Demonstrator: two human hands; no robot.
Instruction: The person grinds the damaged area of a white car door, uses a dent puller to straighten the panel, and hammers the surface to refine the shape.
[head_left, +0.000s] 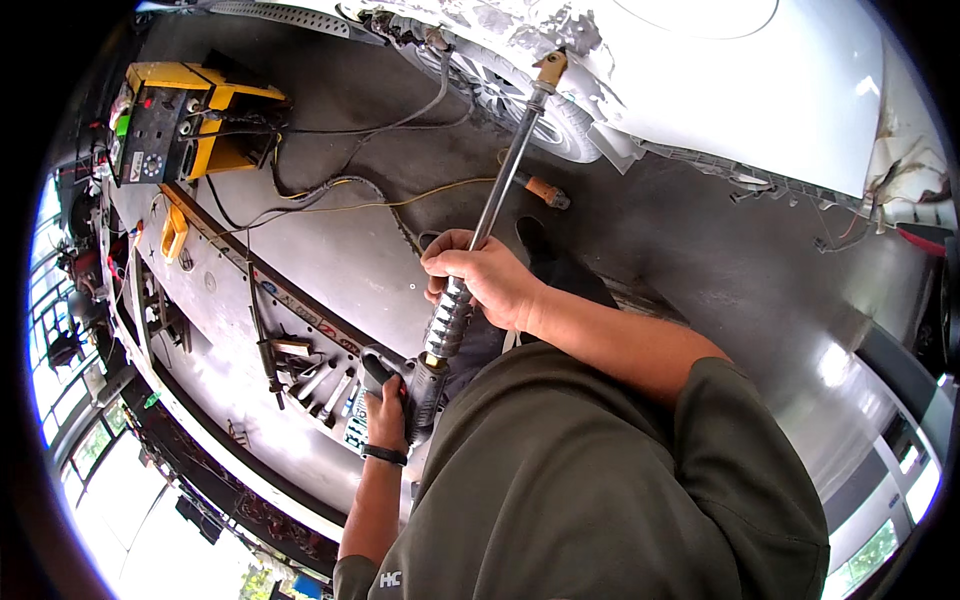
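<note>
Across my front slants a slide hammer dent puller (pixel 508 165) with a long chrome rod, a ribbed metal weight (pixel 446 325) and a brass-coloured tip (pixel 550 68). The tip meets a scraped, bare patch (pixel 540 30) on a white car body panel (pixel 740 90); whether it is fixed there I cannot tell. My left hand (pixel 386 415), with a black wristband, is closed round the dark pistol-type handle at the near end. My right hand (pixel 490 280) is closed round the rod at the upper end of the weight, its thumb and fingers curled.
A yellow and black machine (pixel 190 120) with dials stands at the far left, cables (pixel 350 180) trailing from it over the floor. Hand tools (pixel 320 385) lie by a long metal beam (pixel 280 285). An orange-ended tool (pixel 545 192) lies near the car wheel (pixel 565 125).
</note>
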